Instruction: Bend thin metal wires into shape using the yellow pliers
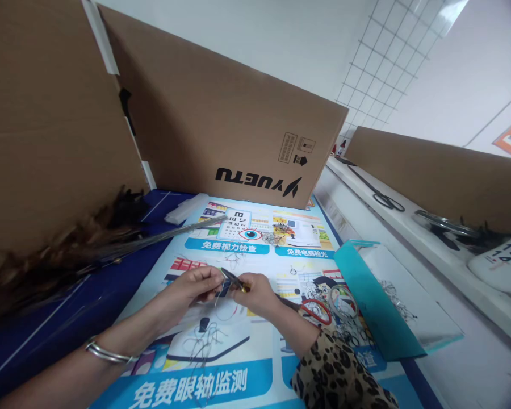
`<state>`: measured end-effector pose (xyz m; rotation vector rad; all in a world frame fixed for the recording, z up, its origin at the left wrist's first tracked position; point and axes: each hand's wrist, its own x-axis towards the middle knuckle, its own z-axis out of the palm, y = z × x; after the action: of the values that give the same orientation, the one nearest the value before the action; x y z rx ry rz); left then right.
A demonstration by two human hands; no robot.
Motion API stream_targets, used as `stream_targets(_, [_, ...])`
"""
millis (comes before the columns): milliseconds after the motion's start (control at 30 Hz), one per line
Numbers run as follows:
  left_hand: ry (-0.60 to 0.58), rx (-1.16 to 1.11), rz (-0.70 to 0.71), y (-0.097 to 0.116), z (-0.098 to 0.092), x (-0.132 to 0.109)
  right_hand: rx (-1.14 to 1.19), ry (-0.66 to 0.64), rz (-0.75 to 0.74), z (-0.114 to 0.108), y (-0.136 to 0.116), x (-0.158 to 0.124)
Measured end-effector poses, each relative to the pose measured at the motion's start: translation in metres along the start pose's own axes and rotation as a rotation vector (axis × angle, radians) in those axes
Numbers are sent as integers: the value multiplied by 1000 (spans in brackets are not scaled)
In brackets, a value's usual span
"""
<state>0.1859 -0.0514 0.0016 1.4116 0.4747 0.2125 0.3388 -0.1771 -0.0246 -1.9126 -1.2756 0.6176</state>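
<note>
My left hand (206, 282) is closed in a pinch on a thin pale wire (216, 300), whose loose end hangs below the fingers. My right hand (258, 294) is wrapped around small pliers (234, 278). Their dark, pointed jaws reach to my left fingertips, and my palm hides the handles. Below the hands, a tangle of thin wire pieces (206, 341) lies on the printed sheet (238, 309). Just right of my right wrist rest red-handled scissors (316, 311), partly hidden.
An open teal box (378, 309) holding wire bits stands at the right. More wires (351, 332) lie beside it. Brown feathery strands (68, 244) and a long thin bundle (174, 232) lie left. Cardboard panels (221, 113) wall the back and left.
</note>
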Motion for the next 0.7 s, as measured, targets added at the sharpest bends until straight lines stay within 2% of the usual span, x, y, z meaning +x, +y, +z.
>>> stream_targets(167, [41, -46, 3, -22, -2, 2, 30, 87, 33, 10, -1, -1])
stream_targets(467, [-126, 63, 22, -35, -4, 2, 122, 81, -6, 14, -4, -3])
stream_targets(567, [-76, 27, 21, -40, -4, 2, 126, 85, -47, 15, -5, -5])
stream_targets(700, [52, -48, 84, -40, -5, 3, 33, 224, -187, 10, -6, -7])
